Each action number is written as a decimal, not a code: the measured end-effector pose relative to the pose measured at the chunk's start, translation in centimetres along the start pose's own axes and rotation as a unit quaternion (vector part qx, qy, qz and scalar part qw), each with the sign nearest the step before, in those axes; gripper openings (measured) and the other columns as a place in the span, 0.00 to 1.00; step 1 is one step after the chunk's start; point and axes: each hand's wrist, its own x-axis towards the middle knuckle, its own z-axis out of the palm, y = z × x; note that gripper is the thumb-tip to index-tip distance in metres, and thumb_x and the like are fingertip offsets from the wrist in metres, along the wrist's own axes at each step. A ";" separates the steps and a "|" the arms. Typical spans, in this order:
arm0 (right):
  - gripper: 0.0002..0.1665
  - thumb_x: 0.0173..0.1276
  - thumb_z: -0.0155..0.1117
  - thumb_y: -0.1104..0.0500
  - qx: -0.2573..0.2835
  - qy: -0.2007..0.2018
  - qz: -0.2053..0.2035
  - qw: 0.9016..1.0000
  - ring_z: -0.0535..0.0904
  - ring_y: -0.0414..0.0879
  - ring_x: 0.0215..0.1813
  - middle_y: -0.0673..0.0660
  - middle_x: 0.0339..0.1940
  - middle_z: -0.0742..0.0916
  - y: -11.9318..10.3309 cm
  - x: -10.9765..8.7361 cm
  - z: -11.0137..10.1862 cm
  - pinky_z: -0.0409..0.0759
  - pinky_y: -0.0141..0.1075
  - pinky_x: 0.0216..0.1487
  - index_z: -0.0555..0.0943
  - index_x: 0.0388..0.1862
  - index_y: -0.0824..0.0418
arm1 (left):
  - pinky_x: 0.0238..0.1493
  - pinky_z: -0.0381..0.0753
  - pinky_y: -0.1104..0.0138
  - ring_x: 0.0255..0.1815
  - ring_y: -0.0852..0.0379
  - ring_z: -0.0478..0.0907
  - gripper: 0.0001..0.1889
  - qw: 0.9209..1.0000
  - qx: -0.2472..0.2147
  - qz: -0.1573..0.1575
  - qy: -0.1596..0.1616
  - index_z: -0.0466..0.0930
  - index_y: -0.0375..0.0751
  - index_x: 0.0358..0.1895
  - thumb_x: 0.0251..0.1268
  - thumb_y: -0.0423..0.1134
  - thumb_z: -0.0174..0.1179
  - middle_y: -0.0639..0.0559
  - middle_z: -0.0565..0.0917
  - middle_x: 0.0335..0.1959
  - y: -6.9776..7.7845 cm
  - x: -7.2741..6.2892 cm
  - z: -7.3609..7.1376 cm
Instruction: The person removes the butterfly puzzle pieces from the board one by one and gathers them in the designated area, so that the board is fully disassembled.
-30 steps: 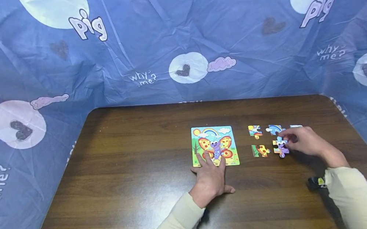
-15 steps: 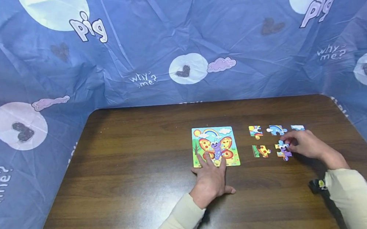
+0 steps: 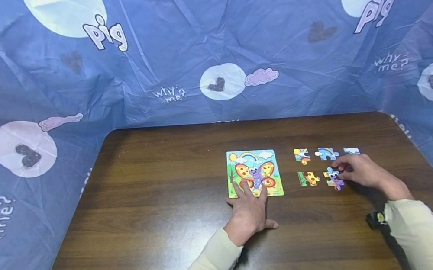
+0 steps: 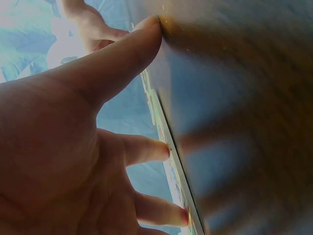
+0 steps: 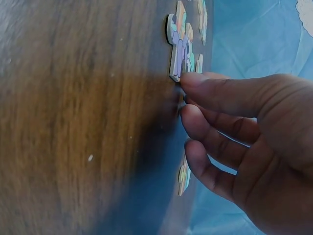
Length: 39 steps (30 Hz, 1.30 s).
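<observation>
My left hand [image 3: 246, 212] lies spread on the lower edge of a square butterfly picture board [image 3: 267, 155], fingertips on the picture and thumb on the table. The left wrist view shows the board's thin edge [image 4: 170, 128] under the fingers. To the right, my right hand [image 3: 363, 172] pinches the right side of a jigsaw piece [image 3: 334, 180] with a purple butterfly face. In the right wrist view, the thumb [image 5: 198, 83] is at the corner of that piece [image 5: 179, 49], which is flat and close to the tabletop; the index finger is mostly hidden.
Behind the right hand lie a sun piece [image 3: 302, 155], a rainbow piece [image 3: 326, 154] and a partly covered cloud piece [image 3: 351, 150]. A red-and-yellow wing piece [image 3: 309, 178] lies left of the face piece. Blue printed cloth [image 3: 177, 52] hangs around the wooden table [image 3: 146, 181].
The face piece has shifted slightly right and nearer the person under my right hand, with a wider gap to the rainbow piece. My left hand stays on the board.
</observation>
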 end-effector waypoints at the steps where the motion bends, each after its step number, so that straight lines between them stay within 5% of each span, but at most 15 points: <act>1: 0.14 0.51 0.75 0.69 -0.001 0.000 0.000 1.000 0.77 0.32 0.31 0.48 0.26 0.86 0.0 0.0 0.0 0.77 0.32 0.33 0.86 0.38 0.64 | 0.56 0.83 0.43 0.77 0.32 0.62 0.56 1.000 -0.001 0.000 0.000 0.56 0.68 0.78 0.42 0.82 0.61 0.36 0.64 0.78 0.0 0.0 0.0; 18: 0.07 0.53 0.74 0.68 -0.011 0.019 -0.008 1.000 0.72 0.24 0.30 0.45 0.24 0.86 0.5 -0.2 0.4 0.77 0.31 0.32 0.86 0.28 0.58 | 0.56 0.83 0.44 0.77 0.32 0.62 0.55 1.000 -0.007 0.003 -0.004 0.55 0.67 0.78 0.43 0.81 0.61 0.36 0.63 0.78 -0.1 -0.1 -0.1; 39: 0.05 0.57 0.73 0.66 -0.007 0.017 0.032 0.999 0.74 0.26 0.30 0.49 0.26 0.88 0.4 0.0 -1.1 0.77 0.31 0.32 0.86 0.34 0.62 | 0.56 0.83 0.44 0.77 0.32 0.63 0.55 1.000 -0.003 -0.001 0.003 0.56 0.68 0.78 0.41 0.82 0.61 0.37 0.64 0.77 0.0 -0.1 -0.1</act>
